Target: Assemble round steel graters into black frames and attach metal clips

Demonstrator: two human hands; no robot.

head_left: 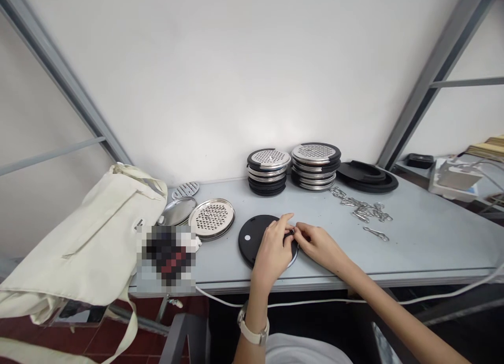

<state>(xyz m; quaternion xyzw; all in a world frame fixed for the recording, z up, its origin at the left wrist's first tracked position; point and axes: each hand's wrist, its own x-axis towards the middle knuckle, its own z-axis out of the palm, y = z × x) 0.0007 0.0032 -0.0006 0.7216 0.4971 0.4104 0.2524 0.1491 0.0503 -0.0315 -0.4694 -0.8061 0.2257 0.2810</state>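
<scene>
A black round disc (pixel 256 231) with a white dot lies near the table's front edge, a strip of silvery rim showing at its lower right. My left hand (pixel 274 242) rests over the disc, its thumb and fingers bent around the right part of it. Against that right edge, my right hand (pixel 311 240) is closed in a pinch, its fingertips meeting those of the left. Whatever small thing lies between the fingertips is mostly hidden. Left of the disc sit round metal grater plates (pixel 212 218), stacked on one another.
Two stacks of black-rimmed grater discs (pixel 268 170) (pixel 316 165) stand by the wall. Black round trays (pixel 368 177) lie to their right, with loose metal clips (pixel 366 209) in front. A cream bag (pixel 90 232) leans at left; a white cable (pixel 299 304) runs along the front.
</scene>
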